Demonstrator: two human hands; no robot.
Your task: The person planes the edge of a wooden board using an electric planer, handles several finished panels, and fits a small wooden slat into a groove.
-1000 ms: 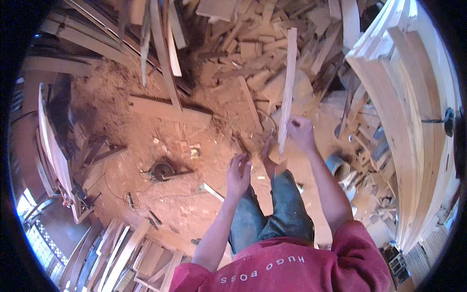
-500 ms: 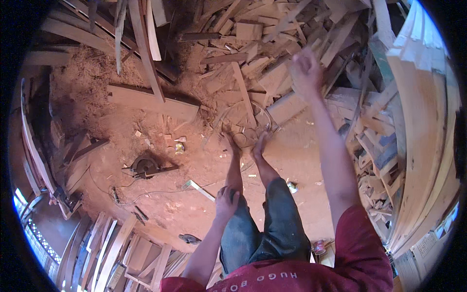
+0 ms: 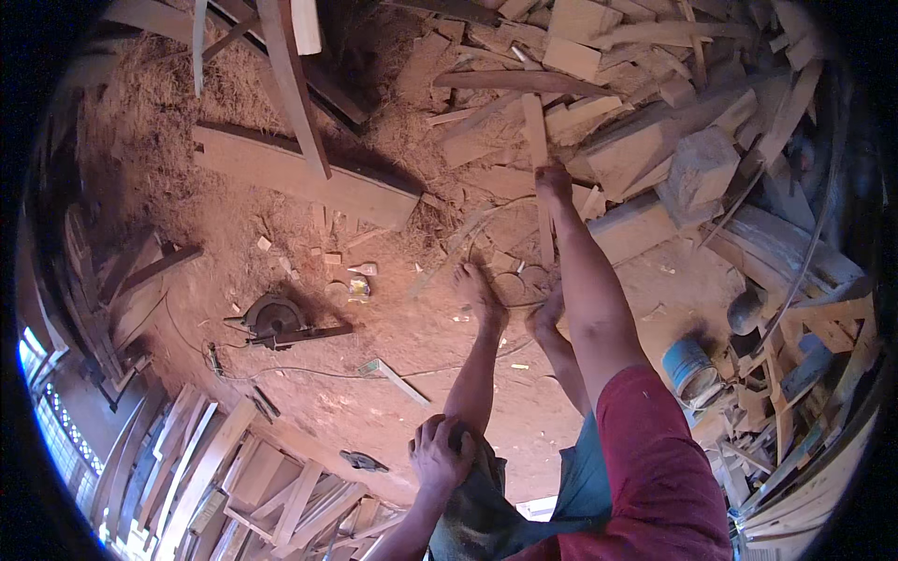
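My right arm reaches forward, and my right hand (image 3: pixel 553 182) is closed around a narrow wooden strip (image 3: pixel 534 129). The strip lies lengthwise away from me, its near end close to my bare feet and its far end against the scrap pile. At my left knee rests my left hand (image 3: pixel 441 451), with its fingers spread and bent over the knee. A dark patch shows between its thumb and fingers; I cannot tell whether it is cloth or shadow. Near my feet, round wooden discs (image 3: pixel 510 288) lie on the reddish ground beside a thin curved band (image 3: pixel 474 231).
A circular saw (image 3: pixel 275 320) with a trailing cord lies to the left. A thick plank (image 3: pixel 299 178) lies beyond it. Scrap wood (image 3: pixel 655 140) is heaped ahead and right. A blue can (image 3: pixel 690 367) stands at the right; boards (image 3: pixel 210 467) lean at the lower left.
My right hand has come down from the air onto the wooden strip. My body leans further forward, and the view has shifted. My left hand stays on the knee.
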